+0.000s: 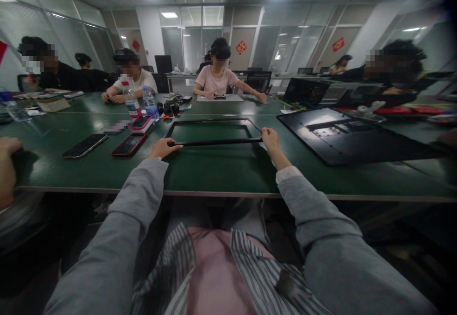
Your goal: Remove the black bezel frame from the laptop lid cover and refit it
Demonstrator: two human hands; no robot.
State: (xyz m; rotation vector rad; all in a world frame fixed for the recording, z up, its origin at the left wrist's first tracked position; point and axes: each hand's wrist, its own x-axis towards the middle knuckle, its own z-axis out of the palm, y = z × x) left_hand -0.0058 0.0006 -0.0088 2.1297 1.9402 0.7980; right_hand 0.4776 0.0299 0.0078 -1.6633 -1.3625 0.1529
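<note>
A thin black rectangular frame (217, 141), hollow in the middle, is held over the green table (221, 174) with its near side tilted up. My left hand (164, 148) grips its near left corner, thumb along the near bar. At the near right corner my right hand (270, 139) has its fingers closed on the frame. The green tabletop shows through the opening. To the right of my right hand lies a large black panel (321, 141) with a raised section on top.
Left of the frame lie a red-edged phone (129, 144), a dark phone (85, 146) and a red box (142, 123). Behind them stand water bottles (150, 104). A co-worker's hand (9, 150) rests at the left edge. Several people sit around the table.
</note>
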